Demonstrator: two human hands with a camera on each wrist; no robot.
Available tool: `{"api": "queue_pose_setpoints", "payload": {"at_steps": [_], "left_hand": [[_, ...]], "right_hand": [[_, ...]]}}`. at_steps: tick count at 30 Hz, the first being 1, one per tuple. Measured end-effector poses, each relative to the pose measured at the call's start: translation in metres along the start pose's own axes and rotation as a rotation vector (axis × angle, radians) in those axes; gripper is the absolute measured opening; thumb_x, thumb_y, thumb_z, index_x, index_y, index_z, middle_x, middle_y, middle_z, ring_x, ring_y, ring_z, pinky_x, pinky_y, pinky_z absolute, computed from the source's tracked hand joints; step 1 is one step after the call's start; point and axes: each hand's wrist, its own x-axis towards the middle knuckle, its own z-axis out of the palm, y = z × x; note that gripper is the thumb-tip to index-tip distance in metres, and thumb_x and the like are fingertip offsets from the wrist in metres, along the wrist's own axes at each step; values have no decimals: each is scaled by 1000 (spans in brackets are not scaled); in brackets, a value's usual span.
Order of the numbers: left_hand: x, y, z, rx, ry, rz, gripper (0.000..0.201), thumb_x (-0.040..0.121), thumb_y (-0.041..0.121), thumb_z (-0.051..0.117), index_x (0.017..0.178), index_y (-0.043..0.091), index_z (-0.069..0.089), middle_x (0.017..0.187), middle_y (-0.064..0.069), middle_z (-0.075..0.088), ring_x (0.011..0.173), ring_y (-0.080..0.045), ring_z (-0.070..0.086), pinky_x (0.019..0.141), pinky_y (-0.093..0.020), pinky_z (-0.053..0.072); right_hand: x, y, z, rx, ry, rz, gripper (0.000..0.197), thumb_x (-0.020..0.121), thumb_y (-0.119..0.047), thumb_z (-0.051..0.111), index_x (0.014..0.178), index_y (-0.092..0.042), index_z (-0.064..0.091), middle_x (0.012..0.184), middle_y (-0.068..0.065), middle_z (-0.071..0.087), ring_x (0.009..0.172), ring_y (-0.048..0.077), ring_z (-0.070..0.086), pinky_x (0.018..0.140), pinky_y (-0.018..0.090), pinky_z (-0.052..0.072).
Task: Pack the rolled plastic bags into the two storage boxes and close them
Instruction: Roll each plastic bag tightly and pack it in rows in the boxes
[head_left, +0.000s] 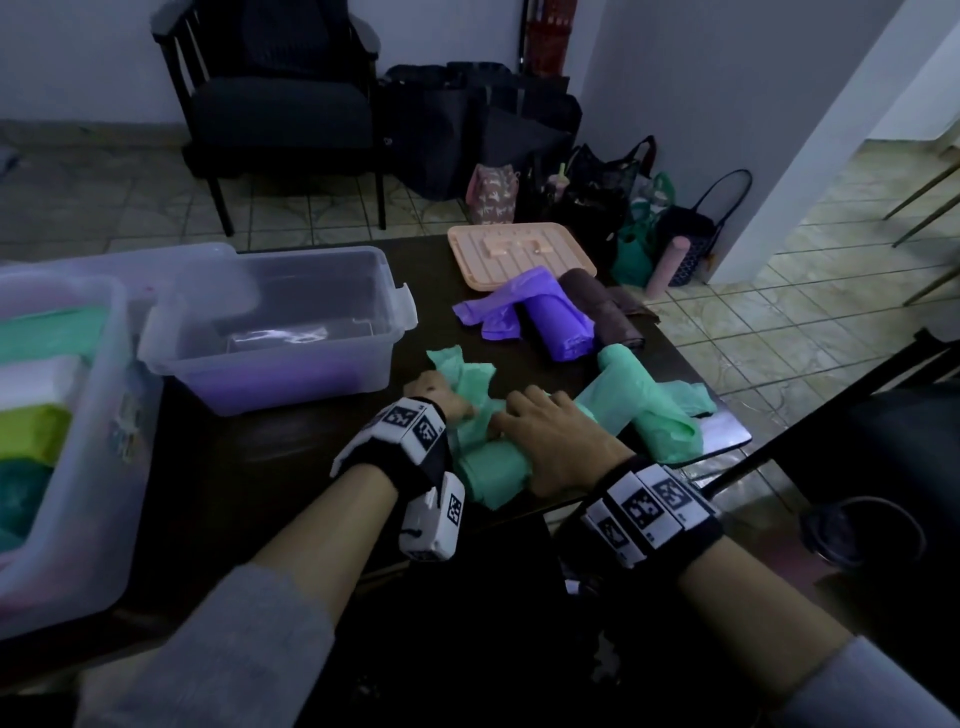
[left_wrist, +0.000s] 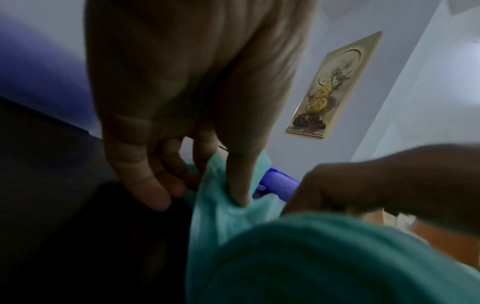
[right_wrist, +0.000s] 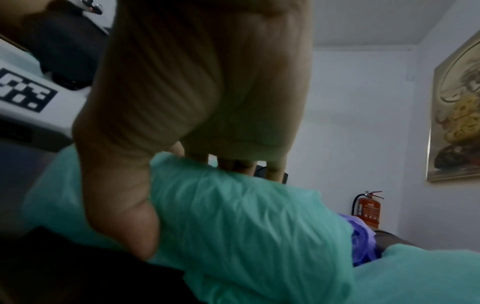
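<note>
A green roll of plastic bags (head_left: 488, 467) lies near the table's front edge. My right hand (head_left: 545, 426) lies over the roll, thumb on the near side and fingers curled over the far side (right_wrist: 246, 226). My left hand (head_left: 439, 397) pinches the roll's loose crumpled end (left_wrist: 221, 216) between thumb and fingers. A clear storage box (head_left: 358, 353) stands open at middle left with a purple roll inside. A second open box (head_left: 111, 395) at far left holds several rolls. On the table beyond lie a purple roll (head_left: 556, 322), a brown roll (head_left: 602, 306) and another green roll (head_left: 644, 410).
A peach lid (head_left: 519, 254) lies flat at the table's far edge. The dark table (head_left: 249, 467) ends just right of the green rolls. Beyond it stand a dark armchair (head_left: 280, 104) and several bags on the tiled floor (head_left: 597, 197).
</note>
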Motion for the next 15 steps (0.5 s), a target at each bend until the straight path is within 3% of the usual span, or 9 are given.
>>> {"api": "queue_pose_setpoints", "payload": {"at_steps": [5, 7, 10, 13, 15], "left_hand": [[4, 10, 0, -280, -5, 1, 54, 81, 28, 70, 124, 0, 54, 128, -15, 57, 116, -31, 55, 95, -39, 49], [6, 15, -2, -313, 28, 15, 59, 81, 36, 69, 125, 0, 54, 128, -18, 56, 116, -32, 55, 95, -41, 49], [7, 18, -5, -291, 63, 29, 74, 84, 59, 54, 130, 1, 49, 133, -19, 51, 121, -34, 50, 98, -42, 46], [5, 17, -7, -434, -75, -19, 98, 74, 80, 41, 139, 7, 39, 141, -18, 42, 127, -35, 45, 104, -46, 40], [1, 15, -10, -502, -215, -66, 96, 71, 81, 44, 139, 14, 40, 140, -14, 45, 127, -30, 45, 106, -43, 37]], "right_hand": [[-3, 1, 6, 89, -10, 4, 63, 69, -34, 67, 126, -23, 45, 121, 2, 43, 116, 22, 36, 92, 35, 29], [-3, 0, 8, 145, -29, 18, 66, 68, -45, 68, 128, -26, 46, 119, -1, 46, 115, 20, 36, 94, 36, 27], [-1, 0, 6, 167, -42, 21, 69, 65, -54, 70, 126, -27, 49, 116, -2, 48, 114, 20, 37, 97, 37, 28], [1, 1, 7, 163, -49, 15, 69, 64, -54, 72, 124, -27, 51, 115, -1, 48, 114, 20, 39, 96, 37, 31], [2, 2, 9, 189, -61, 17, 71, 63, -55, 73, 124, -28, 50, 116, -2, 48, 114, 19, 40, 94, 36, 31]]}}
